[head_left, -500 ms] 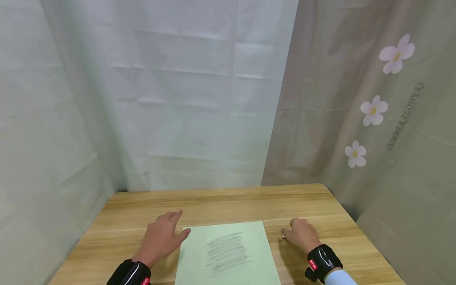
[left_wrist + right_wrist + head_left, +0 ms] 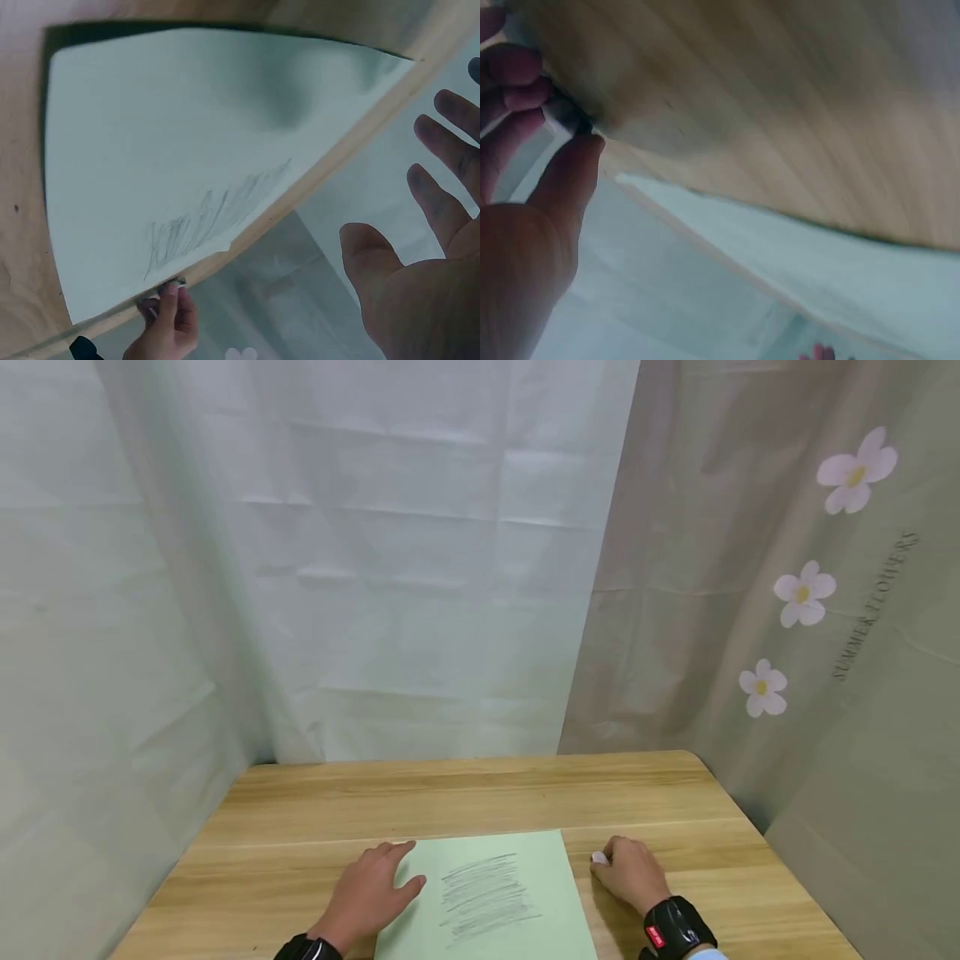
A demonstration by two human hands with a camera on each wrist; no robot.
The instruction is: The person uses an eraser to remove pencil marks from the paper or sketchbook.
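A pale green sheet of paper [image 2: 487, 893] with grey pencil scribbles lies flat at the near edge of the wooden table [image 2: 465, 793]. The left hand [image 2: 371, 893] rests spread on its left edge, pinning it. The right hand [image 2: 630, 872], just beside the sheet, pinches a small white object [image 2: 598, 858], possibly an eraser.

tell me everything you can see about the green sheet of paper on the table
The sheet of paper is pale green, thin and rectangular, lying flat on the wooden table near its front edge. Grey pencil scribbles run in rough side-to-side strokes across its middle. Its lower part runs out of the head view. The left hand rests with straight fingers on its left edge. The right hand sits just off its right edge, pinching a small white object, not touching the paper.
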